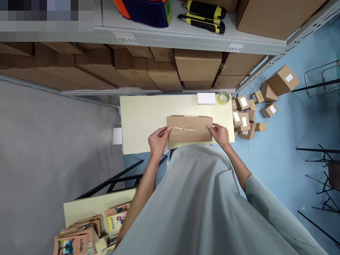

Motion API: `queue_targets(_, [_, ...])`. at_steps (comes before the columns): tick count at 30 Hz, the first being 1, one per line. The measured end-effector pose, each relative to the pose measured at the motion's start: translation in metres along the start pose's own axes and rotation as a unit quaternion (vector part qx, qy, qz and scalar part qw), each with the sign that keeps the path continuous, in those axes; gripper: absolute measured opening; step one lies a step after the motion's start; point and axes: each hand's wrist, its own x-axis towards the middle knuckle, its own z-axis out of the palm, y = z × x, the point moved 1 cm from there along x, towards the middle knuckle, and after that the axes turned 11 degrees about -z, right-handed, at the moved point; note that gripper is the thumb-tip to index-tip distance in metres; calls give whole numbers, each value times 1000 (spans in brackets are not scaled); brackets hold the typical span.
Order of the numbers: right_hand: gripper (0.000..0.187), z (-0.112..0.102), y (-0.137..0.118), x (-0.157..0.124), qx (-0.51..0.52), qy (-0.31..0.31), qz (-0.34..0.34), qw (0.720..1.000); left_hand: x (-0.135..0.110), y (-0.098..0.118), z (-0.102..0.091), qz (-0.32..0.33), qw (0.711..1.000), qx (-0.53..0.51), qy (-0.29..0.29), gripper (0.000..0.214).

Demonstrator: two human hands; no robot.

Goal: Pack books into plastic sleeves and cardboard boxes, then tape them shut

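A long brown cardboard box [190,136] lies on the pale yellow table [143,120] close to my body. A strip of shiny clear tape runs along its upper face, and a bit of white label shows at its far edge. My left hand [158,141] grips the box's left end, thumb on top. At the right end, my right hand [219,134] holds the box with thumb and fingers. Beyond the box, a roll of yellowish tape [224,98] and a white stack of paper or labels [206,98] rest near the table's back edge.
Overhead, a metal shelf [170,40] carries utility knives [203,23] and boxes. Several small parcels [244,122] are piled on the blue floor to the right. Books [79,237] sit on a second table at lower left. Black metal legs [114,180] stand between the tables.
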Motion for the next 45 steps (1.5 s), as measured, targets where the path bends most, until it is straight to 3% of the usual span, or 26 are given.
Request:
queue_targets(4, [56, 11, -3, 15, -30, -22, 17, 999, 13, 10, 10, -27, 991, 127, 23, 40])
queue_targets(6, [61, 17, -1, 18, -24, -10, 3, 1000, 20, 6, 13, -28, 989, 144, 22, 41])
queue_targets(11, [70, 28, 16, 19, 32, 13, -27, 999, 29, -13, 14, -11, 996, 92, -12, 52])
queue_targets(15, [73, 30, 44, 9, 159, -22, -26, 987, 21, -35, 12, -30, 995, -6, -96, 70])
queue_targets(20, [106, 40, 70, -20, 244, -106, -52, 963, -6, -59, 12, -77, 981, -65, -164, 78])
queue_targets(23, [98, 50, 72, -28, 253, -116, -61, 959, -13, -66, 18, -60, 977, -72, -194, 85])
queue_targets(27, [87, 51, 65, -17, 230, -58, -63, 970, -3, -65, 23, -60, 985, -53, -153, 81])
queue_targets(33, [72, 28, 43, 14, 157, 12, -66, 985, 19, -37, 16, 26, 996, -23, -87, 57])
queue_targets(39, [51, 28, 31, 23, 85, -14, -72, 994, 29, -29, 16, 25, 999, 15, -40, 46])
queue_targets(45, [56, 51, 34, 30, 91, -22, -61, 994, 42, -46, 19, -17, 999, 41, -26, 41])
